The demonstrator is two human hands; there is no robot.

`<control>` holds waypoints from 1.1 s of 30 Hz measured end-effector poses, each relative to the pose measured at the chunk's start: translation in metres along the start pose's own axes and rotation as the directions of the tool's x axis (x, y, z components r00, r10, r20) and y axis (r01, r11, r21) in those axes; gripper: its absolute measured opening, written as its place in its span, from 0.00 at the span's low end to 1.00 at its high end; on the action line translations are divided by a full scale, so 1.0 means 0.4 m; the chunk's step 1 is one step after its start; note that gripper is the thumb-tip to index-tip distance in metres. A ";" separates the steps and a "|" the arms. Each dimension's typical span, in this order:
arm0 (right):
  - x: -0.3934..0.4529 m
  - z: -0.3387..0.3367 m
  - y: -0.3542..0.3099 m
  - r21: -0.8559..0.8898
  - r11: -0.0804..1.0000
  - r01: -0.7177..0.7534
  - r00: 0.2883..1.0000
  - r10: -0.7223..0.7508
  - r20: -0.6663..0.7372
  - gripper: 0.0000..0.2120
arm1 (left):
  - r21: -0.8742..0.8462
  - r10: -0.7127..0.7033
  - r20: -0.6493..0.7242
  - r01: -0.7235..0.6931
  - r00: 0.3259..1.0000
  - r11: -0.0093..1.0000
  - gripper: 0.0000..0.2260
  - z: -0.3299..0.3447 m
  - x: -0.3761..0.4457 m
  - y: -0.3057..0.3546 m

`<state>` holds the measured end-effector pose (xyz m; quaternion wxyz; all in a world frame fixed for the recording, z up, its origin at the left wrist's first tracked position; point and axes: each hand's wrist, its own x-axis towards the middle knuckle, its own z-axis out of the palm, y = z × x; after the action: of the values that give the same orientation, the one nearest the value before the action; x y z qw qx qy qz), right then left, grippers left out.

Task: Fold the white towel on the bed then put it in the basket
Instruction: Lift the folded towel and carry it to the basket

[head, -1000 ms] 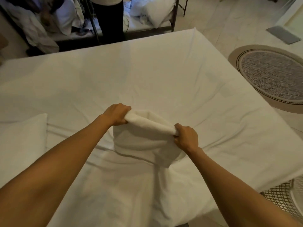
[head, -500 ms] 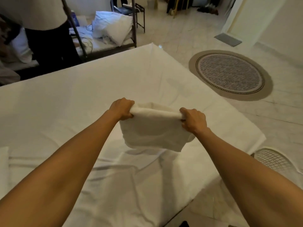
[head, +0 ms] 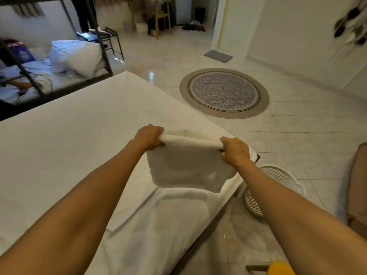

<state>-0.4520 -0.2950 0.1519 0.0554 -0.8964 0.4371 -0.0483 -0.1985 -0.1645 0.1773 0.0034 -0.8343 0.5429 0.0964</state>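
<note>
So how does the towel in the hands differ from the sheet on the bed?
The towel is small, folded and held up in the air by the left hand and right hand; the sheet is large, spread flat and lying on the bed. The towel looks thicker than the sheet. Both are white.

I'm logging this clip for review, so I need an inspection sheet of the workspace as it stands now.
Surface: bed under a white sheet, creased near the front edge.
Job's things: white towel folded, held in the air above the bed's right edge; basket, white mesh, on the floor right of the bed, partly hidden by the right forearm.
Clutter: nothing seen on the bed.
Grippers: left hand and right hand each grip the towel's top edge.
Cables: dark cords on the far bunk.
Surroundings: tiled floor, round rug, grey doormat.
</note>
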 end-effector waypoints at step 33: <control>0.065 -0.173 1.035 0.179 0.735 -0.654 0.749 0.597 0.286 0.12 | -0.057 0.535 0.347 -0.552 0.770 0.832 0.22 -0.028 0.718 1.074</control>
<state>-0.7676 -0.5726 0.1627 0.2346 -0.6794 0.6952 0.0090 -0.4735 -0.6022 0.1837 0.0919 -0.6105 0.7534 0.2262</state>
